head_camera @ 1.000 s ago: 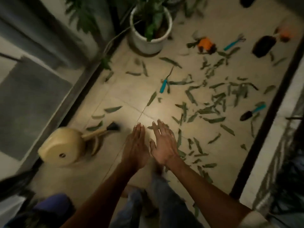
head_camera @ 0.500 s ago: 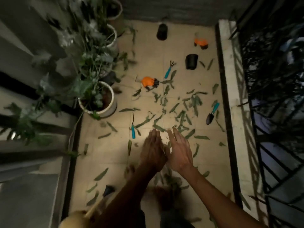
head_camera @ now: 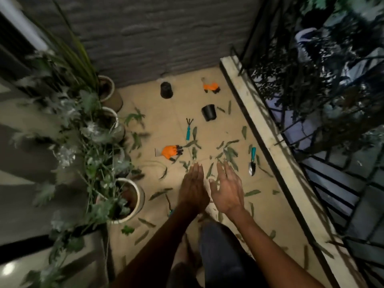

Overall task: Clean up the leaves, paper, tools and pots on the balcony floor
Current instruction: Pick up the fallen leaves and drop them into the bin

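Note:
My left hand (head_camera: 193,188) and my right hand (head_camera: 227,189) hover side by side over the balcony floor, fingers straight, holding nothing. Several green leaves (head_camera: 228,152) lie scattered on the tiles ahead of them. A teal-handled trowel (head_camera: 252,163) lies to the right, a teal hand rake (head_camera: 188,128) further ahead. An orange glove (head_camera: 170,151) lies left of the leaves, and another orange glove (head_camera: 211,87) near the far wall. Two black pots (head_camera: 208,112) (head_camera: 166,90) lie on their sides. A teal tool (head_camera: 170,210) shows partly beside my left wrist.
Potted plants in pale round planters (head_camera: 133,198) line the left side, their foliage leaning over the floor. A raised pale ledge (head_camera: 268,142) with a black railing (head_camera: 324,183) runs along the right. A grey wall (head_camera: 166,38) closes the far end.
The view has swung up and along the balcony, and the yellow round object has left the view. Both hands stay flat and empty, now a little further apart.

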